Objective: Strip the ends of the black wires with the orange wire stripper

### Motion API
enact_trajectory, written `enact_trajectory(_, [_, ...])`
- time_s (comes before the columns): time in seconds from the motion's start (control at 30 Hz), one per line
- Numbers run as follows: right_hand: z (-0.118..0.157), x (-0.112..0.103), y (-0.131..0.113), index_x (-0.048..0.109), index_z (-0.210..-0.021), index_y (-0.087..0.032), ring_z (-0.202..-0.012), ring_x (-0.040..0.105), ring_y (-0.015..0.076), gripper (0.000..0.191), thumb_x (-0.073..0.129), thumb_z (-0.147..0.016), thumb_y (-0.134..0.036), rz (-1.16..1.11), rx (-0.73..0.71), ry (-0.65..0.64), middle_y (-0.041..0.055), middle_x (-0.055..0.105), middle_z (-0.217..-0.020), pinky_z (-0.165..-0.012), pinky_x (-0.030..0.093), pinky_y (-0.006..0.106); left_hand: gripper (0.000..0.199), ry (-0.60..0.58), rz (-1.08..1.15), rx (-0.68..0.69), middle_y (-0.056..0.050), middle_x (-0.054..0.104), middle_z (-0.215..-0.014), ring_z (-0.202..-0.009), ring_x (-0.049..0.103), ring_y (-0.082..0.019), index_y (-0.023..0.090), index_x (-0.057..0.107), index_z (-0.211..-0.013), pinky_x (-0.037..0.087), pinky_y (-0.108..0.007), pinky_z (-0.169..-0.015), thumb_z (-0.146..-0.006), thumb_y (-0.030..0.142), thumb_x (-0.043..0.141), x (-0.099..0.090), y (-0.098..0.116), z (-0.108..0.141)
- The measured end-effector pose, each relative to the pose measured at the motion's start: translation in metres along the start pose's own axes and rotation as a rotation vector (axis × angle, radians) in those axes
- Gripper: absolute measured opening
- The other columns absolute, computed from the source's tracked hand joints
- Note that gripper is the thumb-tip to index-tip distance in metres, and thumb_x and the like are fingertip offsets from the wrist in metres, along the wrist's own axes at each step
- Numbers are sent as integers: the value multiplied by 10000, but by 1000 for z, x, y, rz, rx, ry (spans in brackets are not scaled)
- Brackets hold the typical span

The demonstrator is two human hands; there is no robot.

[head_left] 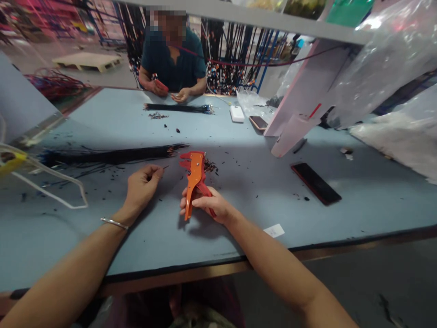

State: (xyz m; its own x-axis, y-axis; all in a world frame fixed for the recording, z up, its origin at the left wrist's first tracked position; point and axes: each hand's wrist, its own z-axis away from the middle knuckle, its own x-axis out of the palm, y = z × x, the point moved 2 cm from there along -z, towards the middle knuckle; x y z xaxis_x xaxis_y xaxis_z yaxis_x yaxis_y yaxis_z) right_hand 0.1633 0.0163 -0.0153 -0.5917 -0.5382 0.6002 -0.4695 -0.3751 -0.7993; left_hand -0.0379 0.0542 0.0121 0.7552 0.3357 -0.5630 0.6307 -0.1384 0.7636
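Note:
My right hand (208, 202) is wrapped round the handles of an orange and red wire stripper (196, 171), its jaws pointing away from me and to the left. My left hand (143, 184) is closed in a pinch on a thin dark wire, whose short end sticks out towards the stripper without touching it. Just beyond the left hand lies a long bundle of black wires (112, 156), with bare coppery ends at its right. Behind the stripper's head is a small pile of cut insulation bits (210, 166).
A smartphone (316, 183) and a white paper tag (274, 230) lie on the right. Across the table (239, 196), another person (174, 59) works beside a second wire bundle (179, 108). A white post (303, 86) stands at right; a white wire frame (51, 191) is at left.

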Motion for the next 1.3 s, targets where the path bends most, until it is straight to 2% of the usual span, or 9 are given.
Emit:
enact_trajectory(0.23, [4,4,5,573,-975,-137,-756,682,217,394,762,-658,-274,-16,26,102,58,665,-862,-683,542,351,231,-3,-58,36,-4,626,-623,-590,545,-167,203,662,-736,417,-258,-588,-776,403,554,-1,2,1])
enact_trajectory(0.47, [4,5,12,573,-1001,-129,-765,686,198,489,825,-636,-335,10,65,111,61,665,-885,-722,530,342,220,-4,-81,109,-11,690,-678,-601,595,-164,214,671,-760,445,-241,-597,-802,383,537,-1,-2,1])
enact_trajectory(0.63, [-1,7,10,578,-974,-128,-708,679,185,457,820,-655,-349,59,55,66,58,669,-854,-697,533,336,246,-34,-79,136,-23,701,-708,-622,597,-163,196,673,-784,444,-236,-611,-820,375,509,2,-1,4])
enact_trajectory(0.73, [0,5,9,579,-991,-128,-735,680,189,458,816,-667,-348,96,41,47,66,674,-877,-709,539,344,245,-64,-89,152,-8,663,-641,-579,556,-151,189,674,-780,417,-230,-578,-810,368,509,5,0,6])
enact_trajectory(0.93, [3,-4,4,588,-977,-119,-774,670,199,443,807,-687,-372,213,-12,-21,77,668,-885,-729,543,357,241,-19,-35,108,-2,638,-637,-579,526,-145,188,665,-775,396,-237,-581,-801,372,513,5,-7,3])
enact_trajectory(1.07, [3,-11,1,593,-976,-123,-768,661,192,401,785,-710,-353,283,-105,11,71,668,-882,-709,537,331,236,-15,-22,107,2,617,-616,-571,509,-141,184,654,-761,391,-240,-580,-812,360,505,8,-11,2])
enact_trajectory(1.3, [1,-13,1,592,-987,-133,-749,669,212,360,747,-714,-309,280,-104,49,78,669,-878,-710,538,369,215,2,-9,91,-8,619,-632,-586,519,-145,176,649,-758,389,-253,-584,-820,318,501,12,-16,3])
